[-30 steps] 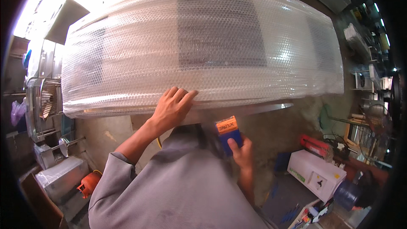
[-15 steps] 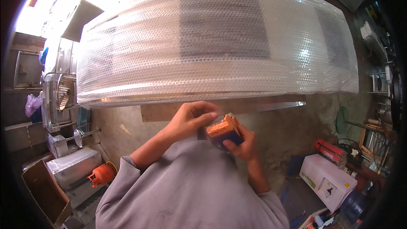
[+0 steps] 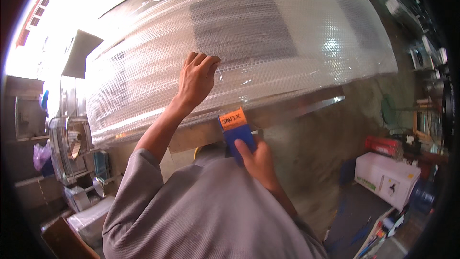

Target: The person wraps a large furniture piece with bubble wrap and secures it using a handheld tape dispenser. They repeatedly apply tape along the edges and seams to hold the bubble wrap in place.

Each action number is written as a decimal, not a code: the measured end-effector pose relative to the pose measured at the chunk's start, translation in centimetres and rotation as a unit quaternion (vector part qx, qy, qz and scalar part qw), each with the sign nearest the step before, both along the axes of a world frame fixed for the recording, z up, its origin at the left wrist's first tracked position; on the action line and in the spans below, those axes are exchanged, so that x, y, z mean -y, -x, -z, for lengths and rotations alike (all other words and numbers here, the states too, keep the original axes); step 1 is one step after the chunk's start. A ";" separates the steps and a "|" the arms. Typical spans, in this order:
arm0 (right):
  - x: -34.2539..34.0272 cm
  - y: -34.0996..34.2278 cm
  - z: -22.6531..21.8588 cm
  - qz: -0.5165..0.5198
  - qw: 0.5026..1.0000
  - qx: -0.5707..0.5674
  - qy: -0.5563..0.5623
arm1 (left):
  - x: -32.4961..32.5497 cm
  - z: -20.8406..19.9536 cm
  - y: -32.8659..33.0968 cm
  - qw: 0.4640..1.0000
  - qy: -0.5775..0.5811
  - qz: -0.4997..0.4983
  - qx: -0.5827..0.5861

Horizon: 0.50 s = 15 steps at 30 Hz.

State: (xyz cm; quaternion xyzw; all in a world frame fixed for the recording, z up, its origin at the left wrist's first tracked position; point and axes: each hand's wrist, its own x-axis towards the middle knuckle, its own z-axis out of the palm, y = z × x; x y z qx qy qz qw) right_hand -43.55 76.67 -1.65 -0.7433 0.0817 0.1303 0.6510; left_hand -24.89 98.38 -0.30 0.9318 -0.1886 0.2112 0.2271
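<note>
Nearest: the front of a grey shirt (image 3: 211, 211) fills the lower middle and hides part of the floor (image 3: 297, 172). Low on the left, a cardboard box (image 3: 67, 240) beside a silvery metal box (image 3: 93, 216); low on the right, a white box (image 3: 385, 177), with a red case (image 3: 383, 145) just behind it and a blue water jug (image 3: 424, 194) by its end. Farther out on the left, a metal rack (image 3: 67, 136) stands near a hanging purple bag (image 3: 41, 156). Ahead, a large bundle in bubble wrap (image 3: 249, 43) spans the view, dark patches showing through; a shiny metal strip (image 3: 314, 108) sticks out under its near edge.

Arms: right forearm runs up and inward, close to the body. Left forearm reaches up over the bundle's near edge, covering a little of it.

Right hand (image 3: 258, 160): closed around a blue tool with an orange end (image 3: 236, 132), thumb on top, orange end toward the bundle. Left hand (image 3: 198, 76): over the bundle, fingers curled, thumb near forefinger; cannot tell whether it pinches something or touches the wrap.
</note>
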 end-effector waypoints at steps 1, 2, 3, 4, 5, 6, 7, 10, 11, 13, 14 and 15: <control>-1.1 0.0 0.3 0.015 1.000 0.009 0.002 | -0.7 0.7 -0.3 0.999 -0.034 -0.005 -0.033; -2.0 0.0 0.5 0.031 0.999 0.026 -0.004 | -1.2 1.5 -0.4 0.998 -0.052 0.010 -0.024; -2.8 0.4 0.6 0.041 0.999 0.012 0.016 | -1.7 2.1 -0.4 0.997 -0.071 0.021 -0.020; -3.6 0.7 0.8 0.048 0.998 0.005 0.030 | -2.1 2.7 -0.5 0.993 -0.104 0.021 -0.048; -4.2 1.1 1.0 0.052 0.997 -0.027 0.046 | -2.5 3.1 -0.3 0.990 -0.093 0.002 -0.104; -4.7 1.5 1.2 0.063 0.998 -0.001 0.029 | -2.9 3.5 -0.4 0.994 -0.089 0.012 -0.063; -5.1 1.8 1.4 0.074 0.997 -0.001 0.015 | -3.1 3.7 -0.4 0.993 -0.099 0.015 -0.062; -5.8 2.3 2.1 0.090 0.995 0.023 0.033 | -3.6 4.0 -0.7 0.994 -0.094 0.023 -0.050; -6.0 2.3 2.3 0.094 0.994 0.036 0.045 | -3.7 4.0 -0.8 0.996 -0.086 0.031 -0.022; -6.3 2.2 2.5 0.109 0.994 0.002 0.022 | -4.2 3.8 -0.7 0.998 -0.042 0.042 -0.024; -6.4 2.1 2.4 0.121 0.991 -0.047 0.013 | -4.5 3.7 -0.5 0.998 -0.024 0.060 -0.017; -6.4 2.1 2.2 0.120 0.993 -0.015 0.001 | -4.9 3.6 -0.3 0.992 -0.020 0.098 -0.076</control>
